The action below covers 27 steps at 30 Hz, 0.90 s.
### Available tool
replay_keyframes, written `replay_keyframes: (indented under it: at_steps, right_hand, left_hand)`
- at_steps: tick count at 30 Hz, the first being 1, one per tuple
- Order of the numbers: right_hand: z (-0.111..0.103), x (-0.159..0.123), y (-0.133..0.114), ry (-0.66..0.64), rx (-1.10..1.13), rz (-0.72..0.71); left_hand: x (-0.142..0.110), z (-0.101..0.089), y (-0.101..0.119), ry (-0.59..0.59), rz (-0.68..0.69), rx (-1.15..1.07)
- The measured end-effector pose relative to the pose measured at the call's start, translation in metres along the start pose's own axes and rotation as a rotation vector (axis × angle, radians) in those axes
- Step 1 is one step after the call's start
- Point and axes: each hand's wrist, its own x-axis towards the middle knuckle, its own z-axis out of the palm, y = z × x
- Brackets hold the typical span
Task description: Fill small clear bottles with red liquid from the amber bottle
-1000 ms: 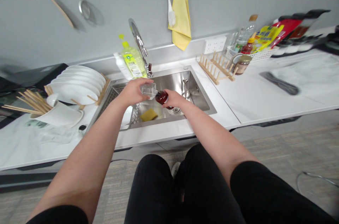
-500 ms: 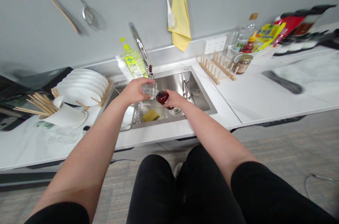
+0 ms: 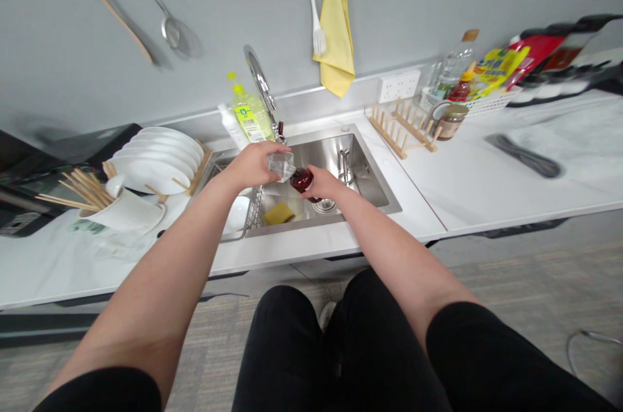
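Observation:
My left hand (image 3: 254, 165) is closed around a small clear container (image 3: 281, 167), thumb and fingers on its sides. Just to its right, my right hand (image 3: 322, 183) grips a dark red bottle (image 3: 302, 181) that tilts with its neck toward the clear container. The neck and the container's rim are very close; whether they touch I cannot tell. Both are held above the steel sink (image 3: 331, 152). Below them a yellow sponge (image 3: 278, 213) lies in the sink, and a white dish (image 3: 238, 212) sits in the wire rack on its left side.
Behind the sink stand a faucet (image 3: 260, 78) and a yellow-green soap bottle (image 3: 250, 115). White plates (image 3: 150, 162) and a tipped-looking white holder with chopsticks (image 3: 124, 207) are at the left. A wooden rack (image 3: 403, 126), a jar (image 3: 451, 121) and a condiment basket (image 3: 491, 100) stand at the right.
The view has shifted slightly, so the scene sits a little further right and lower. Both hands keep hold of the clear container and the bottle in nearly the same pose.

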Motion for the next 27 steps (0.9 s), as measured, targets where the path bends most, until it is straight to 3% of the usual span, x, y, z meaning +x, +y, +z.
replay_keyframes:
  at_steps: [27]
  right_hand:
    - [0.004,0.003,0.005,0.042,0.051,-0.018]
  left_hand:
    - [0.022,-0.016,0.007,-0.085,0.016,0.092]
